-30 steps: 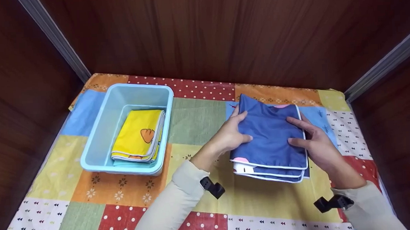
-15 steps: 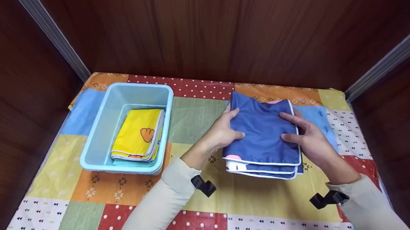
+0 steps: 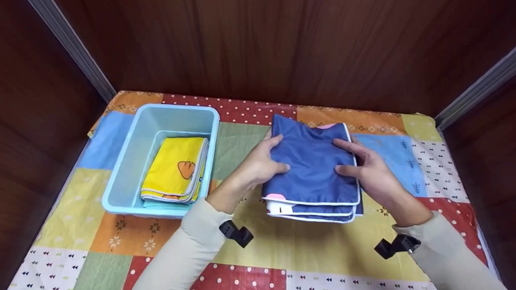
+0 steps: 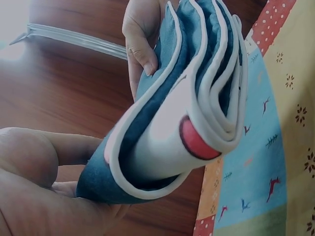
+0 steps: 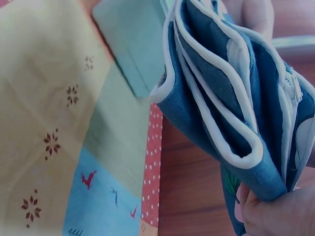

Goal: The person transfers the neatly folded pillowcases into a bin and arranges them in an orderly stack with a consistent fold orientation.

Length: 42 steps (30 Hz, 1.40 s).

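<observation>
A folded navy blue cloth [image 3: 311, 169] with white piping and a pink-and-white print hangs between both hands, above the table. My left hand [image 3: 258, 162] grips its left edge, thumb on top and some fingers hidden beneath. On the opposite edge my right hand [image 3: 370, 166] holds it the same way, with two digits on the upper face. Several stacked layers with white edges show in the left wrist view, where the folded cloth [image 4: 162, 128] curves at one side. The right wrist view shows the folds of the cloth [image 5: 221, 98] from the other side.
To the left stands a light blue plastic bin [image 3: 124, 168]. A folded yellow cloth [image 3: 171, 162] with a carrot print lies in it, over a pale turquoise layer [image 3: 169, 204]. A patchwork tablecloth [image 3: 332, 250] covers the table, with dark wooden panels [image 3: 253, 45] around it.
Both hands have carried the folded navy cloth leftward, closer to the bin, keeping the same hold. The bin and the yellow cloth stay where they were.
</observation>
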Tool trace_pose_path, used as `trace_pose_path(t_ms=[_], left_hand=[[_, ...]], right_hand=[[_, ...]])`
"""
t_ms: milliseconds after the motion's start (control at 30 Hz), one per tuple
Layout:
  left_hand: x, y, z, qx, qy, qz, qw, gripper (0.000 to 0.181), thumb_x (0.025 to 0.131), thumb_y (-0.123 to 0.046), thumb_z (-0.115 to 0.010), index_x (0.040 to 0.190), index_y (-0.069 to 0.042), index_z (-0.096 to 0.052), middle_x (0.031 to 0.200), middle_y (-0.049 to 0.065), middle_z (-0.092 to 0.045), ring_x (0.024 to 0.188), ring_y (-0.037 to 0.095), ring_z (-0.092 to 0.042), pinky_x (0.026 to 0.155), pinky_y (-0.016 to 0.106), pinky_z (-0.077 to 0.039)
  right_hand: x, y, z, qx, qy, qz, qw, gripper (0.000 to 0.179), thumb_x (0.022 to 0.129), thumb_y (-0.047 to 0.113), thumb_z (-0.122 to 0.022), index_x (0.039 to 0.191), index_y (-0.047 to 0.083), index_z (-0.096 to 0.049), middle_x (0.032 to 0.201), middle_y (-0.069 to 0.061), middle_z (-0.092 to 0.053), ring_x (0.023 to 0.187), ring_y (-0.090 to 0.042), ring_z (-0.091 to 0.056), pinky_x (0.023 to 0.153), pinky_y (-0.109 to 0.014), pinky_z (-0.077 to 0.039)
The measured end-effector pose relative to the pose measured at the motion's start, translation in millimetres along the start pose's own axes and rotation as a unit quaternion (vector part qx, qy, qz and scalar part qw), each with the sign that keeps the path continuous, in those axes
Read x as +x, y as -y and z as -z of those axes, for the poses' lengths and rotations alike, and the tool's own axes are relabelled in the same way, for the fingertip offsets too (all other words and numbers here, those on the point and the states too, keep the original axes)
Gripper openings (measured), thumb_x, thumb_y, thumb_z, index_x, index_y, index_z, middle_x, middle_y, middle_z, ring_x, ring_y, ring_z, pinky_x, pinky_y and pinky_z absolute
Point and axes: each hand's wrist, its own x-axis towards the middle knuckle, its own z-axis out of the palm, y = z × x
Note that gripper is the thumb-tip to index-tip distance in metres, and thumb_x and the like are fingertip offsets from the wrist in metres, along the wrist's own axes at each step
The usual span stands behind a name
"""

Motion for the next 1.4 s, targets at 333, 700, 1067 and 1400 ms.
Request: trace_pose_path(t_ms=[333, 700, 1067, 1400], left_hand=[[-7.2, -1.3, 24.0, -0.007, -0.012, 0.033, 0.9994, 0.079, 0.089, 0.011, -0.065, 0.158, 0.0, -0.03, 0.171, 0.007, -0.004, 0.155, 0.027, -0.012, 0.123, 0.036, -0.019], [-15.6, -2.2, 47.6, 0.001, -0.014, 0.046, 0.9988, 0.076, 0.092, 0.007, -0.064, 0.159, -0.002, -0.03, 0.171, 0.008, -0.008, 0.153, 0.028, -0.019, 0.122, 0.037, -0.025], [-28.2, -1.9, 78.0, 0.019, -0.015, 0.042, 0.9988, 0.076, 0.092, 0.005, -0.064, 0.159, -0.001, -0.029, 0.17, 0.012, -0.009, 0.153, 0.029, -0.018, 0.122, 0.039, -0.026], [-38.0, 1.2, 106.2, 0.041, -0.016, 0.042, 0.9981, 0.074, 0.093, 0.004, -0.062, 0.159, -0.001, -0.029, 0.171, 0.014, -0.002, 0.155, 0.029, -0.008, 0.124, 0.039, -0.02]], right_hand=[[12.3, 12.0, -20.0, -0.018, 0.009, 0.007, 0.9998, 0.065, 0.093, -0.008, -0.061, 0.154, -0.001, -0.04, 0.171, -0.008, 0.002, 0.153, -0.026, -0.014, 0.1, -0.018, -0.044], [21.3, 23.6, -39.3, -0.035, 0.006, 0.005, 0.9994, 0.063, 0.093, -0.007, -0.063, 0.152, 0.003, -0.046, 0.171, -0.006, -0.004, 0.154, -0.022, -0.011, 0.119, -0.038, -0.03], [36.0, 33.5, -66.1, -0.021, 0.015, 0.006, 0.9997, 0.066, 0.089, -0.01, -0.064, 0.151, 0.002, -0.047, 0.171, -0.005, -0.008, 0.15, -0.021, -0.021, 0.114, -0.038, -0.036], [43.8, 46.6, -92.6, -0.02, 0.014, -0.001, 0.9997, 0.065, 0.088, -0.01, -0.065, 0.15, 0.004, -0.05, 0.171, -0.003, -0.012, 0.146, -0.024, -0.029, 0.114, -0.038, -0.037]])
